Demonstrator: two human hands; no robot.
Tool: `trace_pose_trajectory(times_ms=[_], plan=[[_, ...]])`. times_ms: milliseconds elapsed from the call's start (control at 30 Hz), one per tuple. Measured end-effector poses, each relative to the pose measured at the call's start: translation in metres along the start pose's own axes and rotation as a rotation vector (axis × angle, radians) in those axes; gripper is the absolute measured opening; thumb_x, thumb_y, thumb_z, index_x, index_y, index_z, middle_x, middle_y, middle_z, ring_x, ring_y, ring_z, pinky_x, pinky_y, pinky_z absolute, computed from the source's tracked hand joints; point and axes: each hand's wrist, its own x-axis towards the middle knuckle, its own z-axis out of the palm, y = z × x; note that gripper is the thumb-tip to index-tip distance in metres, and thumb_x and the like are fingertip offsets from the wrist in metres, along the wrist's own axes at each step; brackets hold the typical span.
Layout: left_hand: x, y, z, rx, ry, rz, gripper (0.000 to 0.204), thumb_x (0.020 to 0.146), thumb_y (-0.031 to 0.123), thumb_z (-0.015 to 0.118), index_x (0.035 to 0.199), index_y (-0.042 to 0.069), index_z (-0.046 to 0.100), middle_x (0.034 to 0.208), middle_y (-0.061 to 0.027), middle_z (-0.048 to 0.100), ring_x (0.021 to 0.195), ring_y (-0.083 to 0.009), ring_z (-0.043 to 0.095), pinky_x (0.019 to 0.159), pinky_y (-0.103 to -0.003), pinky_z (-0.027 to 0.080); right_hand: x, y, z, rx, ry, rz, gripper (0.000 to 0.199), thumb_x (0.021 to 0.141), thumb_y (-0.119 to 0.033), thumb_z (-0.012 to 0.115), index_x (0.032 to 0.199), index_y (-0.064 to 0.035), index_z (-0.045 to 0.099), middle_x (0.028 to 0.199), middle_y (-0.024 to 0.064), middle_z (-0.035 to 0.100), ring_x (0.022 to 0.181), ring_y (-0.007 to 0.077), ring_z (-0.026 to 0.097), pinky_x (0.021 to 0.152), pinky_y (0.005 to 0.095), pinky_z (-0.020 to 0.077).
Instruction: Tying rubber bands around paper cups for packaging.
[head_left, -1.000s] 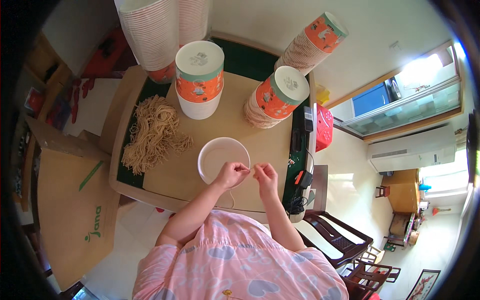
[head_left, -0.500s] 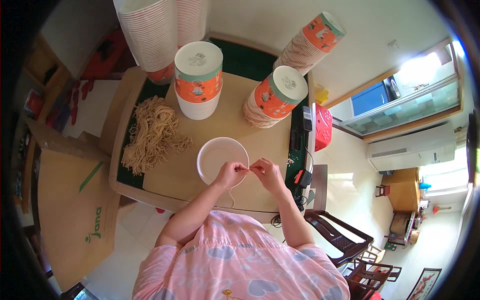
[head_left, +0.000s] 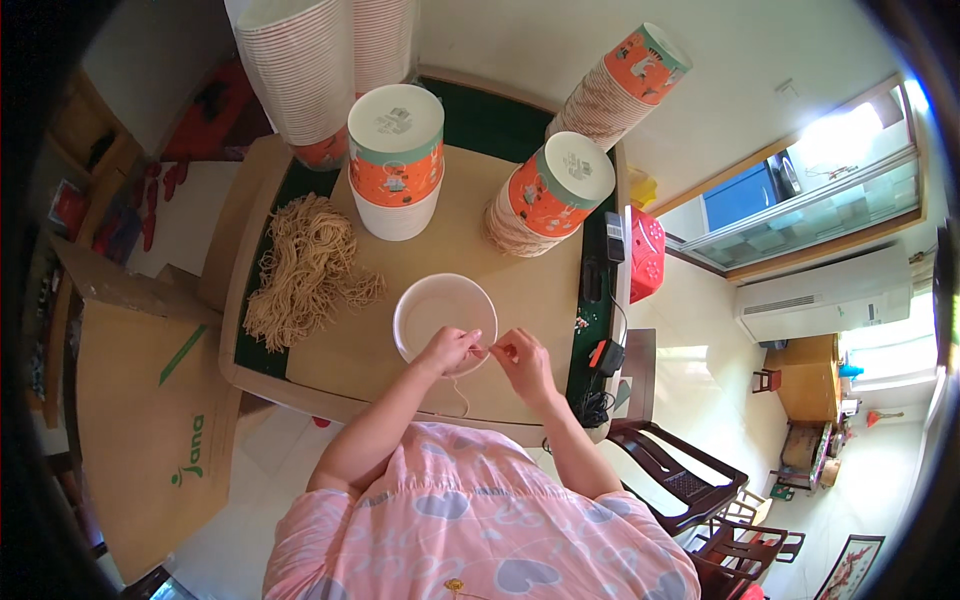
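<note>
A single white paper bucket (head_left: 440, 292) stands upright, its opening facing up, near the front of the table. Over its near right rim, my left hand (head_left: 452, 350) pinches a thin beige cord (head_left: 463, 400), whose tail hangs down toward the table's front edge. Just to the right, my right hand (head_left: 526, 364) has its fingertips closed together, close to the left fingertips, apparently on the same cord; the short piece between them is too fine to make out clearly. Left of the bucket lies a loose heap of beige cords (head_left: 305, 265).
Upside-down stacks of orange-and-green paper buckets stand behind: one stack (head_left: 397, 165) at centre, another (head_left: 552, 195) at right, a third (head_left: 625, 85) farther back. Tall white stacks (head_left: 300, 75) rise at back left. A black charger (head_left: 605, 357) lies at the right edge, a cardboard box (head_left: 150, 400) left.
My hands have shifted slightly down and left. The right hand has turned a little, and the cord's tail now hangs in a slightly different curve. The bucket and stacks stay put.
</note>
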Motion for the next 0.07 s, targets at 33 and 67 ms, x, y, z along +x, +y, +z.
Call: trace_pose_trajectory(times_ms=[33,67], plan=[[-0.0046,0.0106,-0.0015,-0.043,-0.096,-0.103,0.037,0.089,0.036,0.053,0.080,0.001,0.063,0.054,0.0037,0.047,0.046,-0.0068,0.044,0.045,-0.022,0.038,-0.0037,-0.0009,0.0047,0.043,0.002,0.004,0.009,0.078,-0.010,0.065,0.076,-0.0042,0.058,0.068,0.0099,0.054,0.064,0.0237,0.056,0.059,0.0345,0.0462],[-0.0072,0.0128,-0.0032,-0.143,-0.103,-0.213,0.036,0.087,0.036,0.057,0.087,0.000,0.065,0.062,-0.0018,0.059,0.044,-0.0077,0.045,0.043,-0.021,0.037,-0.0061,-0.0014,0.0130,0.042,0.008,-0.030,0.012,0.080,-0.014,0.065,0.075,-0.0050,0.059,0.072,0.0101,0.056,0.064,0.0244,0.057,0.059,0.0354,0.0465]])
